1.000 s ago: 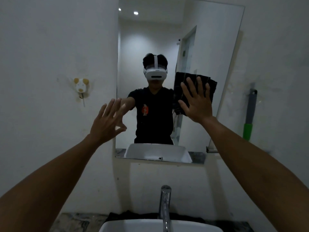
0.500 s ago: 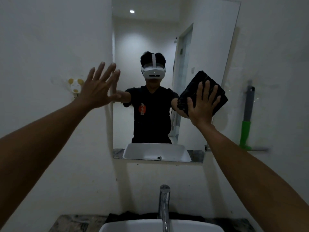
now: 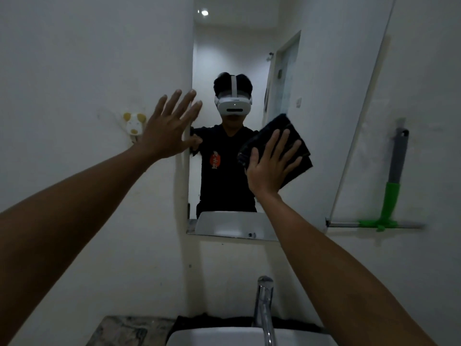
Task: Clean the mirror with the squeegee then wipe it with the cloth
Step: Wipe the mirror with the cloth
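Note:
The tall frameless mirror (image 3: 324, 83) hangs on the white wall above the basin. My right hand (image 3: 272, 166) presses a folded black cloth (image 3: 296, 146) flat against the glass at mid-height, fingers spread over it. At the mirror's left edge, my left hand (image 3: 169, 128) rests open, palm on the wall, fingertips at the glass. The squeegee (image 3: 396, 181), with a grey and green handle, stands upright against the wall to the right of the mirror, blade down, in neither hand.
A chrome tap (image 3: 263, 305) and a white basin (image 3: 224, 338) are below me, on a marbled countertop (image 3: 122, 330). A small animal-shaped hook (image 3: 133, 123) is stuck on the wall left of my left hand. The mirror reflects a person wearing a headset.
My right hand has slid the cloth down and to the left across the glass. My left hand rose from below to the mirror's left edge and stays there.

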